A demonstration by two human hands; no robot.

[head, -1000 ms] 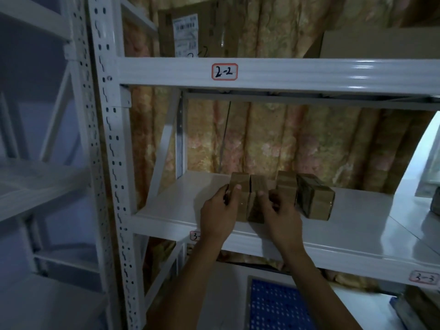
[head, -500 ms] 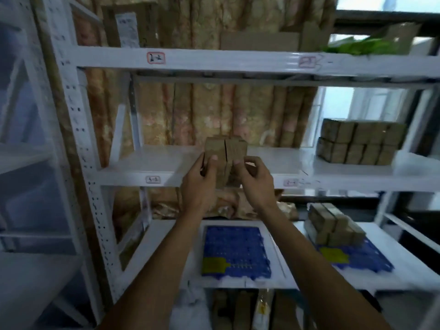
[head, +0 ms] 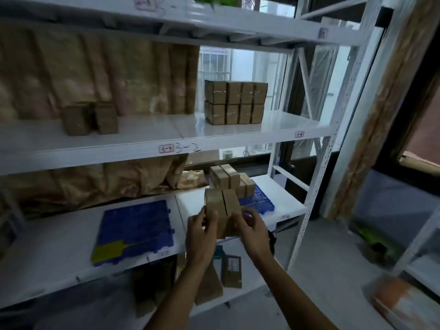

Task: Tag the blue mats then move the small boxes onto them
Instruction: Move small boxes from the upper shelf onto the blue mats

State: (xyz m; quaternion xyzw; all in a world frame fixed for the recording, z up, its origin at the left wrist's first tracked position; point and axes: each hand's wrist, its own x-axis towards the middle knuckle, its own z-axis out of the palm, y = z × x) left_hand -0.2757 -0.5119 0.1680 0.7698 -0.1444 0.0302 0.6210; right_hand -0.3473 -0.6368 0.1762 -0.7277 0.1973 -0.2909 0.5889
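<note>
Carrying a pair of small boxes (head: 222, 210) is where things stand: two brown cartons pressed side by side, held up in front of the lower shelf (head: 59, 253), between the two blue mats. The left hand (head: 200, 231) has its fingers curled round the left carton and the right hand (head: 253, 231) grips the right one, so both hands are full and squeezing the pair together from either side.

Just behind the held pair, the right blue mat (head: 258, 202) already has a stack of small boxes (head: 229, 179) sitting on it, toward its back half. Its front strip looks free. The left blue mat (head: 135, 227) has nothing on it except a yellow tag (head: 107, 252) at its near-left corner, so the tagging part looks done on that one at least. I can't make out a tag on the right mat from here, the held boxes block that spot.

So my read is we're mid-transfer in the "move the boxes" step. Next move calls for lowering the pair onto one of the mats, and I honestly can't tell which. Keeping both cartons squeezed together until they touch down seems key, otherwise one slips.

Further out, the middle shelf (head: 238, 133) has two loose boxes (head: 89, 119) at left and a neat block of boxes (head: 235, 102) at right, so plenty left to shift. Everything's a bit blurry.
</note>
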